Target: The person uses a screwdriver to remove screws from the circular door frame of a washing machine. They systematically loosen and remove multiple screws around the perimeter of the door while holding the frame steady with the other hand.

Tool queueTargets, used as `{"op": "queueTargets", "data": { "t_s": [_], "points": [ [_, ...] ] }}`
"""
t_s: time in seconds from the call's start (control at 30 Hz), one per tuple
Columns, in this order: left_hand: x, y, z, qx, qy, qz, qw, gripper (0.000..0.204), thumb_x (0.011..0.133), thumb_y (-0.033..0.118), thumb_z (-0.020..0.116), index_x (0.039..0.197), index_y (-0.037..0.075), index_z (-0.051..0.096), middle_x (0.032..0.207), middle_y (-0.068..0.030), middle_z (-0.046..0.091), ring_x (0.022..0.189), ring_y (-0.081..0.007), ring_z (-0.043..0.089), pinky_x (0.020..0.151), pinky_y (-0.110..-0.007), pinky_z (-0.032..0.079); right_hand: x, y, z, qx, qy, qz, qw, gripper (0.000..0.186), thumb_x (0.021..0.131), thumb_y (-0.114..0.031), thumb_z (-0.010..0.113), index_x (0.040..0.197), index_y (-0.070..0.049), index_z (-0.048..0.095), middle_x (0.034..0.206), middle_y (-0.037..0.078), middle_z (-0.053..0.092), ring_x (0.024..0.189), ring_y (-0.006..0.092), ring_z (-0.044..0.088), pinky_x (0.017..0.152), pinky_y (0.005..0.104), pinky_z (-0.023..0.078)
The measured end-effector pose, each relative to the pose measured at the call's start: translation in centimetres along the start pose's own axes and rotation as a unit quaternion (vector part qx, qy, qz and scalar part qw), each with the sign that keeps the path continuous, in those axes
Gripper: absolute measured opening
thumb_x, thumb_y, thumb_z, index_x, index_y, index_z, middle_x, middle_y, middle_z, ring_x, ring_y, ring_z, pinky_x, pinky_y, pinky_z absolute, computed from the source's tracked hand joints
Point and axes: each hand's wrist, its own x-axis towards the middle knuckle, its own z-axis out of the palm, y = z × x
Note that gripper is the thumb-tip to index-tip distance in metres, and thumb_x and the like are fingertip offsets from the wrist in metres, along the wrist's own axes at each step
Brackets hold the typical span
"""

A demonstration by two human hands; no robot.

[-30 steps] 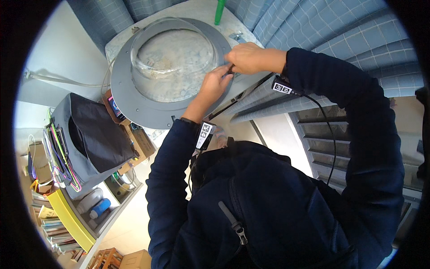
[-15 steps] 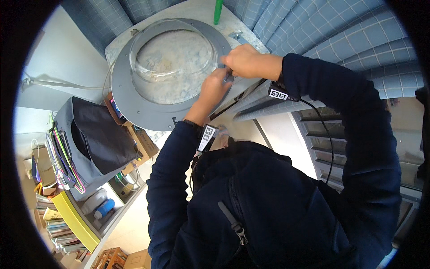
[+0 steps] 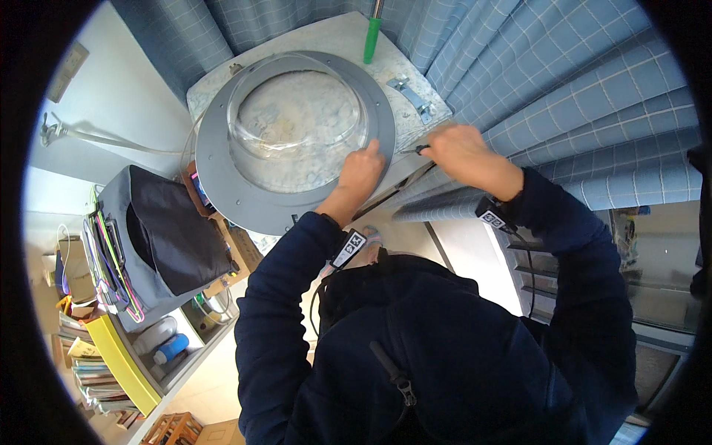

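A grey ring-shaped door frame [image 3: 211, 156] with a clear domed bowl [image 3: 297, 137] lies on a marbled white tabletop [image 3: 337, 37]. My left hand [image 3: 360, 174] rests on the ring's right side, fingers bent inward; whatever they pinch is hidden. Off the ring's right edge, above the table's corner, my right hand [image 3: 463, 156] is closed around a screwdriver [image 3: 420, 149], whose dark part and thin shaft point left toward the ring. Most of its handle is covered by my fingers. A bluish metal hinge-like bracket [image 3: 409, 99] lies behind, near the table's right edge.
A green-handled rod [image 3: 371, 41] stands at the back of the table. Blue checked curtains [image 3: 549, 96] hang behind and right. To the left are a grey and black fabric bag [image 3: 174, 230], a stack of hangers [image 3: 111, 267], a blue bottle [image 3: 172, 347] and a yellow strip [image 3: 122, 363].
My hands were together at the ring's right edge. The right hand has drawn away to the right with the screwdriver, while the left stays on the ring. The bracket now shows fully.
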Motion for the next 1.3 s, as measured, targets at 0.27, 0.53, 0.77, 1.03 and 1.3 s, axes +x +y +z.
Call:
{"op": "queueTargets", "data": {
  "t_s": [0.27,0.53,0.77,1.03,1.3],
  "points": [
    [1.4,-0.5,0.4,0.162,-0.054,0.14,0.975,0.008,0.083,0.017,0.054,0.089,0.011,0.056,0.084,-0.0062,0.05,0.072,-0.0206,0.061,0.058,-0.034,0.046,-3.6,4.6,1.8,0.095,0.005,0.129,0.987,0.039,0.089,-0.039,0.059,0.078,-0.002,0.066,0.081,0.021,0.066,0.079,0.0392,0.063,0.068,0.049,0.049],
    [3.1,0.0,0.8,0.25,-0.21,0.081,0.942,0.009,0.084,0.02,0.054,0.085,0.012,0.058,0.083,-0.0059,0.055,0.067,-0.0212,0.061,0.058,-0.034,0.045,-4.5,4.4,3.5,0.18,0.005,0.147,0.973,0.037,0.091,-0.038,0.059,0.087,-0.003,0.067,0.084,0.017,0.067,0.08,0.0373,0.063,0.068,0.0463,0.048],
    [1.6,0.3,-0.6,0.186,-0.111,0.103,0.971,0.008,0.083,0.018,0.056,0.088,0.012,0.059,0.083,-0.006,0.056,0.073,-0.0217,0.062,0.06,-0.035,0.047,-4.9,5.3,5.0,0.24,0.044,0.158,0.957,0.035,0.091,-0.038,0.059,0.092,-0.004,0.069,0.082,0.017,0.067,0.079,0.0365,0.063,0.069,0.0448,0.048],
    [2.6,0.5,-1.0,0.172,-0.188,0.059,0.965,0.009,0.084,0.014,0.053,0.086,0.009,0.06,0.085,-0.0088,0.057,0.073,-0.0237,0.064,0.061,-0.036,0.05,-3.8,6.3,7.1,0.304,0.062,0.172,0.935,0.043,0.09,-0.043,0.058,0.091,-0.002,0.069,0.082,0.021,0.066,0.082,0.0409,0.063,0.071,0.0478,0.049],
    [6.9,2.1,-0.5,0.026,-0.076,-0.091,0.993,0.012,0.087,0.014,0.052,0.094,0.004,0.055,0.088,-0.0152,0.059,0.074,-0.0315,0.066,0.062,-0.043,0.053,-2.6,8.6,10.4,0.481,0.181,0.264,0.816,0.035,0.089,-0.035,0.063,0.092,-0.001,0.069,0.071,0.013,0.063,0.065,0.0215,0.058,0.063,0.0336,0.045]
  ]
}}
